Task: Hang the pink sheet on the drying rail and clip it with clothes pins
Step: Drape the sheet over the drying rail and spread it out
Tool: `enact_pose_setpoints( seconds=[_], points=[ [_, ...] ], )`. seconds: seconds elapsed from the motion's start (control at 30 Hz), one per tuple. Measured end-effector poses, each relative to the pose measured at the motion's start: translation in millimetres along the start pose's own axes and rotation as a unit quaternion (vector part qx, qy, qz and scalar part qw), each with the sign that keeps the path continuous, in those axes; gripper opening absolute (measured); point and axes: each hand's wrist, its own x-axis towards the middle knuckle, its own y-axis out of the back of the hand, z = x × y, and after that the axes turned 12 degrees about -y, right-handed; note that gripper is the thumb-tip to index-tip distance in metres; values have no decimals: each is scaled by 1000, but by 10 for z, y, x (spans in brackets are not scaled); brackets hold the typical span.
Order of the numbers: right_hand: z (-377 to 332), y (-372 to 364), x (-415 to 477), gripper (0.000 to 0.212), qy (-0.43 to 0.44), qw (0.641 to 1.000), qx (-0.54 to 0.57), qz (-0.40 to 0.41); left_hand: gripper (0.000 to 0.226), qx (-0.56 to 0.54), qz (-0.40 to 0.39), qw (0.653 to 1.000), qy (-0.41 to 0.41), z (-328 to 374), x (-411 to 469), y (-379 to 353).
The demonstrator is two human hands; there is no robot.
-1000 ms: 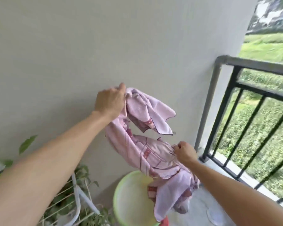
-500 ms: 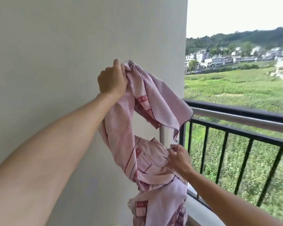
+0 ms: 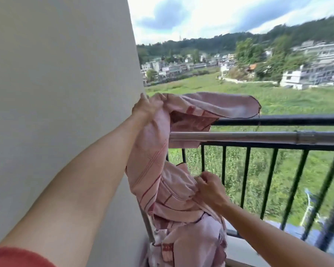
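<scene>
The pink sheet [image 3: 152, 170], striped in dark red, hangs bunched in front of the balcony. My left hand [image 3: 148, 107] grips its top edge, held up by the wall corner above the silver drying rail [image 3: 258, 136]. One flap of the sheet [image 3: 220, 106] billows out over the black railing top. My right hand [image 3: 209, 188] clutches a lower fold of the sheet, below the rail. The rest of the sheet drops in a heap toward the floor. No clothes pins are visible.
A plain grey wall [image 3: 56, 93] fills the left side. The black balcony railing [image 3: 278, 120] with vertical bars runs across the right, just behind the silver rail. Beyond it lie green fields and buildings.
My view has swung up and to the right. My left hand has carried the sheet's top edge up to rail height, and a flap now spreads over the railing. My right hand still holds the lower fold.
</scene>
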Motion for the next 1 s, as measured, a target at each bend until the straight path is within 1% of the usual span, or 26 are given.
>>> enact_pose_setpoints(
  seconds=[0.03, 0.07, 0.1, 0.13, 0.17, 0.2, 0.27, 0.33, 0.4, 0.43, 0.47, 0.5, 0.53, 0.57, 0.6, 0.63, 0.67, 0.7, 0.77, 0.83, 0.87, 0.93, 0.97, 1.0],
  points=[
    [34, 22, -20, 28, -3, 1000, -9, 16, 65, -7, -74, 997, -12, -92, -7, -138],
    [48, 32, -50, 30, -1, 999, -22, 26, 64, -6, -129, 991, -29, -164, -23, -215],
    [67, 20, -78, 29, -2, 999, -35, 35, 61, -12, -164, 985, -46, -193, -58, -247],
    [80, -3, -109, 28, -3, 998, -41, 40, 61, -29, -175, 982, -66, -204, -91, -243],
    [90, -33, -135, 27, -6, 998, -45, 42, 61, -42, -162, 982, -84, -199, -136, -200],
    [97, -54, -165, 27, -13, 998, -46, 43, 59, -49, -130, 985, -104, -202, -196, -141],
    [102, -63, -190, 27, -25, 998, -43, 42, 50, -41, -31, 989, -138, -266, -358, -47],
    [66, -40, -224, 26, -38, 997, -37, 54, 46, 1, 64, 985, -162, -437, -604, 25],
    [18, 20, -237, 26, -45, 997, -24, 61, 46, 45, 132, 977, -161, -699, -925, 31],
    [-8, 49, -243, 27, -41, 997, -18, 65, 49, 38, 163, 974, -152, -830, -1120, 15],
    [-32, 73, -247, 27, -38, 997, -14, 70, 56, 5, 182, 975, -129, -968, -1330, -49],
    [-39, 84, -243, 27, -37, 997, -10, 74, 67, -53, 183, 977, -91, -1047, -1575, -135],
    [-61, 90, -257, 28, -38, 997, -5, 72, 79, -136, 162, 976, -43, -1095, -1811, -248],
    [-79, 82, -262, 29, -37, 997, -1, 67, 86, -215, 132, 968, -4, -1091, -2002, -359],
    [-94, 75, -283, 30, -38, 997, 1, 61, 85, -275, 101, 956, 26, -1017, -2130, -430],
    [-94, 66, -295, 33, -39, 998, 5, 57, 78, -305, 77, 948, 44, -943, -2167, -483],
    [-99, 74, -320, 36, -42, 998, 13, 54, 69, -299, 75, 950, 48, -847, -2134, -480],
    [-90, 84, -340, 38, -46, 997, 28, 51, 61, -256, 96, 961, 35, -742, -2058, -438],
    [-69, 111, -409, 37, -55, 996, 67, 34, 52, -154, 145, 977, -24, -474, -1845, -257],
    [-56, 122, -493, 30, -59, 991, 120, -7, 44, -83, 153, 981, -90, -142, -1649, -80],
    [-73, 118, -538, 30, -60, 987, 147, -31, 39, -54, 151, 981, -110, 37, -1571, -22],
    [-99, 114, -626, 35, -59, 977, 187, -79, 33, -23, 151, 980, -125, 368, -1423, 36],
    [-113, 121, -677, 41, -49, 974, 201, -95, 33, -17, 154, 980, -122, 501, -1331, 47],
    [-116, 131, -724, 53, -26, 972, 210, -101, 32, -16, 157, 981, -111, 624, -1255, 70]
  ],
)
